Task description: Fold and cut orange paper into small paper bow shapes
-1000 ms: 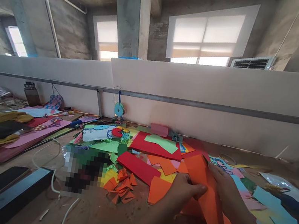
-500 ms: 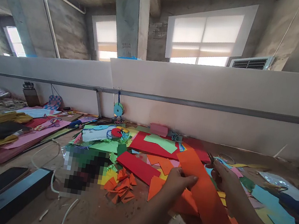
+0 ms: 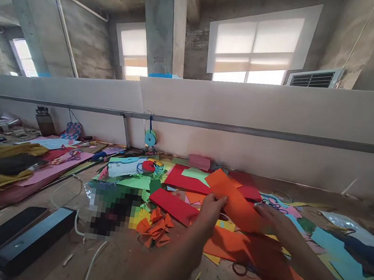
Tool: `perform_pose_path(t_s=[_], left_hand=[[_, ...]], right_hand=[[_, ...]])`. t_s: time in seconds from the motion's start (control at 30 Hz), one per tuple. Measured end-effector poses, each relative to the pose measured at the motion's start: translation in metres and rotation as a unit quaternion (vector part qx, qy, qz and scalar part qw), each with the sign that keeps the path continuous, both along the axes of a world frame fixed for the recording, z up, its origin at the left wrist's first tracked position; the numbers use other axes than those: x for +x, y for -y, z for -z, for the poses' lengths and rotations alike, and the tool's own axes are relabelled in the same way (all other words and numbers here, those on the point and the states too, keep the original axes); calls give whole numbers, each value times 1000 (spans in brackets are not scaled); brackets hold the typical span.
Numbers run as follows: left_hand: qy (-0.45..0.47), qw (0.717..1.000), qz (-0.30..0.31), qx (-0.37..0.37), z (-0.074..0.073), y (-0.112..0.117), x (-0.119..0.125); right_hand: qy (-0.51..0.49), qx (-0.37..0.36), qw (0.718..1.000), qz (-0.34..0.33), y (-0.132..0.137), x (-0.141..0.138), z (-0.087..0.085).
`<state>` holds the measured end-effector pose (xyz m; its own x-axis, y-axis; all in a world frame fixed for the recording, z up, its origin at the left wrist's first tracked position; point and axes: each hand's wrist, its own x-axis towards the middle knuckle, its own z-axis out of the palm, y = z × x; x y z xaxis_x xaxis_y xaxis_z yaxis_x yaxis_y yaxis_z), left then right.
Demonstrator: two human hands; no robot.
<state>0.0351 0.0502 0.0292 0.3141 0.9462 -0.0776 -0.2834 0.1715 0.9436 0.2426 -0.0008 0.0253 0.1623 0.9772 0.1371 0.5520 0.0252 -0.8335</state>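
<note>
A strip of orange paper [image 3: 235, 204] is stretched between my two hands above the table. My left hand [image 3: 211, 210] pinches its lower left edge between thumb and fingers. At the right end, my right hand [image 3: 269, 217] is closed on the same strip, some of its fingers hidden behind it. Below lie more flat orange paper pieces [image 3: 227, 243], partly in shadow. A dark ring-shaped loop [image 3: 240, 269] rests on the table under my right forearm; I cannot tell what it belongs to. Left of my left hand is a pile of small folded orange paper pieces [image 3: 155, 229].
Red paper [image 3: 174, 206] and green sheets [image 3: 133, 181] spread across the table. Light blue paper [image 3: 339, 261] lies at the right. A dark blue box [image 3: 35, 241] and a white cable [image 3: 91, 262] are at the left. A white partition [image 3: 259, 157] stands behind.
The orange strip has swung from steeply slanted to flatter. My right hand, earlier showing a dark pointed thing at its fingertips, now grips the strip's right end. The view has shifted slightly.
</note>
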Motion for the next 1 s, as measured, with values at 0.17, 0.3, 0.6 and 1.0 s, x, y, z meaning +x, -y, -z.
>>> perform_pose_path(t_s=[0.17, 0.3, 0.6, 1.0], left_hand=[[7, 999, -34, -2, -9, 7, -4], [37, 998, -54, 15, -6, 24, -12], [40, 999, -1, -7, 38, 46, -23], [94, 990, -66, -76, 49, 45, -26]], right_hand=[[-90, -23, 994, -55, 2, -21, -9], [-185, -30, 978, -94, 16, -40, -14], [-194, -10, 972, -136, 35, -63, -14], [15, 85, 983, -162, 35, -61, 17]])
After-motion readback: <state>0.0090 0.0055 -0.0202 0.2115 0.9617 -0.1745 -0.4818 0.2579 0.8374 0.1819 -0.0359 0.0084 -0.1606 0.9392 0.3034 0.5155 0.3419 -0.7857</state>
